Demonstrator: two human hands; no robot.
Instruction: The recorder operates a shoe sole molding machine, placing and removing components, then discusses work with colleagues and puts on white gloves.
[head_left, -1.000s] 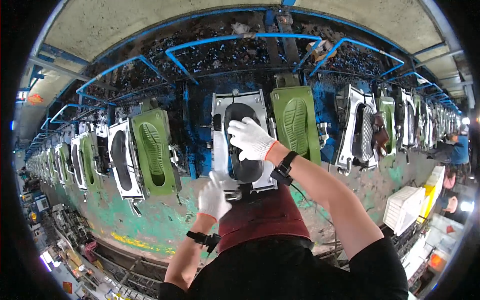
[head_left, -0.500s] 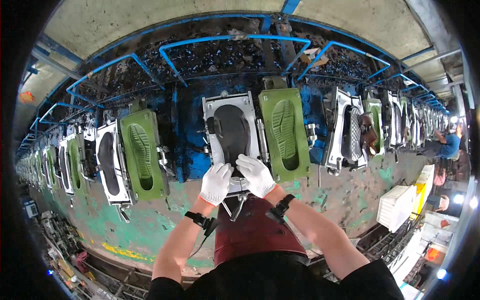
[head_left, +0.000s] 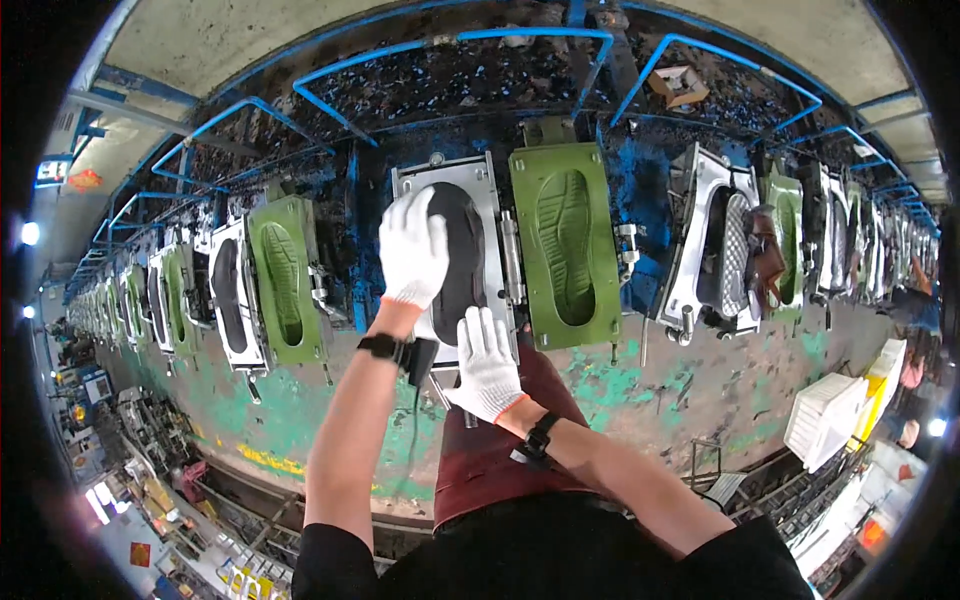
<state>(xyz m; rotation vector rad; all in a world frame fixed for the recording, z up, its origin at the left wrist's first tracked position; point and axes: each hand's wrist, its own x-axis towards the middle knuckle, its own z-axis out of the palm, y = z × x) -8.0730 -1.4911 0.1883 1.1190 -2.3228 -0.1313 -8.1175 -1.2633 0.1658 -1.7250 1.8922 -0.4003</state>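
A silver mould half point(head_left: 485, 180) in front of me carries a black, foot-shaped piece point(head_left: 462, 270). My left hand point(head_left: 414, 245), in a white knitted glove, lies over the left side of that piece near its far end, fingers extended and a little apart. At the near, heel end, my right hand point(head_left: 486, 365), also gloved in white, rests with its fingers stretched forward over the mould's near edge. Neither hand shows anything gripped. Just right stands a green mould half point(head_left: 598, 250), its hollow ribbed like a shoe sole.
More silver and green moulds run left, such as a green one point(head_left: 290, 285), and right. A brown shoe upper point(head_left: 768, 265) lies at a mould on the right. Blue rails point(head_left: 530, 33) run behind. White crates point(head_left: 822, 420) stand at the right.
My left hand has moved from the heel end up to the far left side of the black piece. My right hand has shifted slightly left and nearer, its fingers now straighter.
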